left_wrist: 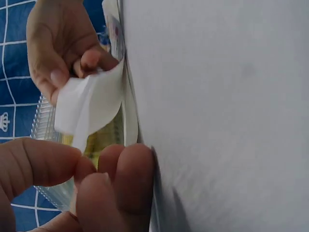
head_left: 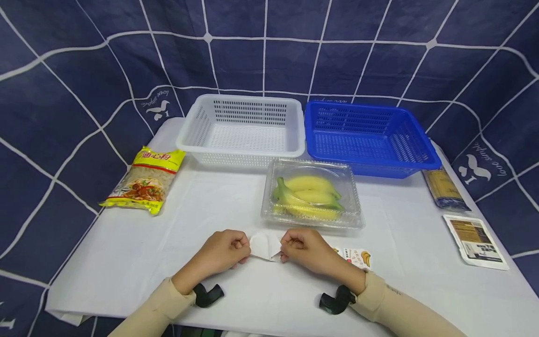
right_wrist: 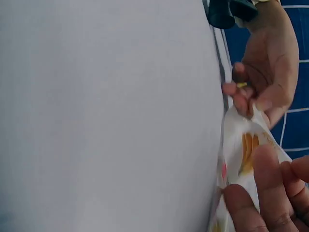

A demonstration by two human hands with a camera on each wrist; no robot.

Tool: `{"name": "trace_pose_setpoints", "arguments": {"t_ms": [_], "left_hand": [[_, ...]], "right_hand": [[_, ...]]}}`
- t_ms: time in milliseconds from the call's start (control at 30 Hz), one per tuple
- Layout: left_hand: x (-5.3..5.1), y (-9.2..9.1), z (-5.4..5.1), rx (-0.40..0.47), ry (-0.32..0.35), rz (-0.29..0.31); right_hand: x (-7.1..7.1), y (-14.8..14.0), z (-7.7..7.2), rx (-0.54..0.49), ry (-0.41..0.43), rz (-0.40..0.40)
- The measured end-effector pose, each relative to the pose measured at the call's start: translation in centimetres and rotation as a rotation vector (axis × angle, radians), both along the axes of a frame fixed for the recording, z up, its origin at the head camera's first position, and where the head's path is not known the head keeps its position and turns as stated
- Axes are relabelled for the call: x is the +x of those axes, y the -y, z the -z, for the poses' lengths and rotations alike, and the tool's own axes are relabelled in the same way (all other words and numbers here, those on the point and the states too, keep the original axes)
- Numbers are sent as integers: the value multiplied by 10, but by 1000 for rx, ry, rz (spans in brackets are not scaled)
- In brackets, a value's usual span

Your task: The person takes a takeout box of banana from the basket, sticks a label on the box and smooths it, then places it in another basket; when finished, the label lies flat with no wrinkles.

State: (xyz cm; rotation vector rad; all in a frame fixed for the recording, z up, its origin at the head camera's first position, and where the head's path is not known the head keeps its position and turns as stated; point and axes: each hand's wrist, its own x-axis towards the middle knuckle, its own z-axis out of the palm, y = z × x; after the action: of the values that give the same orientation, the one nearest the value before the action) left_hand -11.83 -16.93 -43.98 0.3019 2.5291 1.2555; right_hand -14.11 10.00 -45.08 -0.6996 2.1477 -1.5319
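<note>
Between the two hands is a small white paper label (head_left: 265, 245), its plain side showing in the head view. The left hand (head_left: 227, 250) pinches its left edge, and the right hand (head_left: 309, 250) pinches the right edge. Bananas are printed on the label's other face (right_wrist: 248, 150), seen in the right wrist view. In the left wrist view the paper (left_wrist: 91, 104) is bent, with a fold or loose flap. Just beyond the hands stands a closed clear plastic box (head_left: 351, 201) holding bananas (head_left: 311, 196). More banana-printed labels (head_left: 360, 256) lie beneath the right forearm.
A white basket (head_left: 242, 153) and a blue basket (head_left: 370, 166) stand side by side at the back. On the left lies a bag of pasta (head_left: 145, 180). At the right edge are a yellowish packet (head_left: 445, 187) and a white-bordered flat pack (head_left: 476, 241).
</note>
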Motion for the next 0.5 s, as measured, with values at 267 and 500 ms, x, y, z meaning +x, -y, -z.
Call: {"name": "trace_pose_setpoints", "arguments": {"t_ms": [267, 500], "left_hand": [[0, -2, -2, -140, -49, -28], [3, -3, -4, -182, -65, -51]], "right_hand": [[21, -45, -14, 34, -102, 113], [32, -63, -23, -4, -268, 188]]}}
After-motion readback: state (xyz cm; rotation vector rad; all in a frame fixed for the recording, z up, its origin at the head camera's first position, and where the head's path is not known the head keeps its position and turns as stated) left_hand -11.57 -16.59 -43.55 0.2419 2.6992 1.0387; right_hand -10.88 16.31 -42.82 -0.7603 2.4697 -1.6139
